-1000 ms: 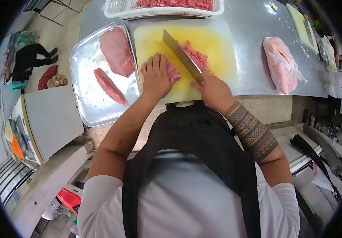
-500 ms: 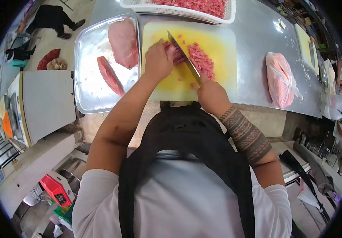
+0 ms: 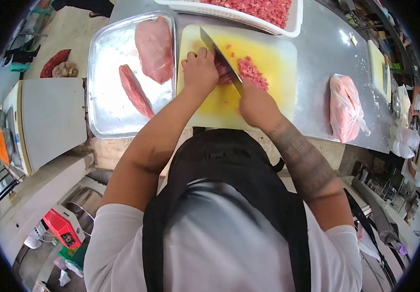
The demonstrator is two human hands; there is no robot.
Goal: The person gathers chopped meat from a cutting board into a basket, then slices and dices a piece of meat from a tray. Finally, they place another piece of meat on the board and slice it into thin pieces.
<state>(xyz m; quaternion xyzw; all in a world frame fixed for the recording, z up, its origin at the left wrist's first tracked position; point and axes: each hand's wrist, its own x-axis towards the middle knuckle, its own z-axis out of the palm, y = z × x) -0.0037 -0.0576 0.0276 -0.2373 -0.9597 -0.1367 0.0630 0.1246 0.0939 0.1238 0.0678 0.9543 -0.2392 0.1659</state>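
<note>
My right hand (image 3: 258,104) is wrapped round the handle of a large kitchen knife (image 3: 219,52), whose blade slants up and left across the cutting board (image 3: 280,97). Under the curled fingers of my left hand (image 3: 201,74) lie strips of raw meat (image 3: 224,73), pressed against the board on the blade's left side. Small diced meat (image 3: 252,73) is heaped just right of the blade, with a few loose bits around it. On the metal tray (image 3: 104,104) to the left rest a thick slab of meat (image 3: 154,48) and a narrow meat strip (image 3: 135,91).
A white plastic basket (image 3: 295,24) of diced meat stands behind the board. A tied plastic bag (image 3: 346,109) with pink contents sits on the steel table (image 3: 312,63) to the right, and another cutting board (image 3: 378,68) lies beyond it. Another person's dark-clothed legs (image 3: 91,6) show at upper left.
The knife and right hand have shifted slightly up and left. My left hand's fingers have lifted and spread a little over the meat. The other person has moved up towards the frame's edge.
</note>
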